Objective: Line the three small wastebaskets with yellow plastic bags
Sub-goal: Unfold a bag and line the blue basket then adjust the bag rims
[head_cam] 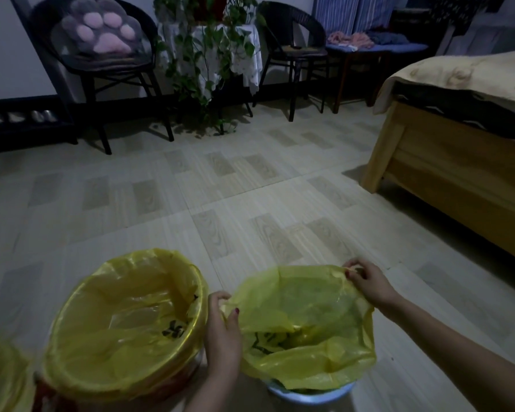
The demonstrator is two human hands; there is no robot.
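A yellow plastic bag [304,310] is spread open over a pale blue wastebasket [309,395] at the bottom centre; only the basket's near rim shows under it. My left hand [222,331] pinches the bag's left edge. My right hand [369,282] pinches its far right edge. To the left stands a red wastebasket [173,382] with a yellow bag [125,322] folded over its rim. A third yellow-lined basket [0,373] is cut off at the bottom left corner.
Tiled floor [235,203] stretches ahead. A wooden bed [458,162] stands at the right. Along the far wall are two dark chairs [107,69], a plant on a small cloth-covered table [208,52] and a low shoe rack [24,123].
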